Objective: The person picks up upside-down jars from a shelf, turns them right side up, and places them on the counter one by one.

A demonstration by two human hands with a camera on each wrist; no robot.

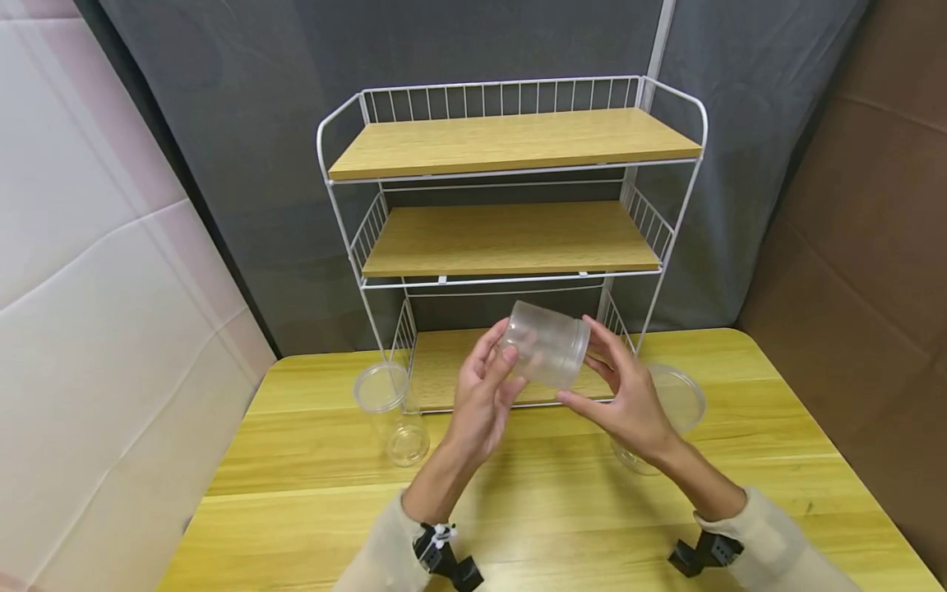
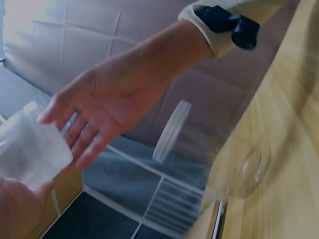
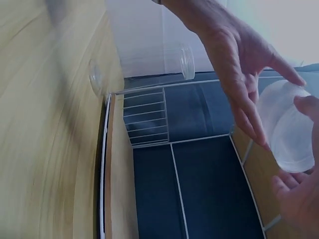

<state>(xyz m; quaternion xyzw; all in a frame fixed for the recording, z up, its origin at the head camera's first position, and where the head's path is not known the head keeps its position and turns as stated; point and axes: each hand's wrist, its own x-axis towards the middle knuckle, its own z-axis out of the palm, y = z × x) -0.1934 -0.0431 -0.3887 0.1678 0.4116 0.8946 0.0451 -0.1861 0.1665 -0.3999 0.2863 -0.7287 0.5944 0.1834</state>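
Note:
A clear plastic jar is held tilted on its side, off the table, in front of the rack's lower part. My left hand grips its base end, thumb on the near side. At the rim end, my right hand holds the jar with thumb and fingers spread around the edge. The right wrist view shows the jar between both hands, its round rim end toward the right hand. Whether a lid covers that end, I cannot tell.
A white wire rack with three wooden shelves stands at the back of the wooden table. One clear jar stands upright left of the hands. Another clear jar stands at the right, partly behind my right hand.

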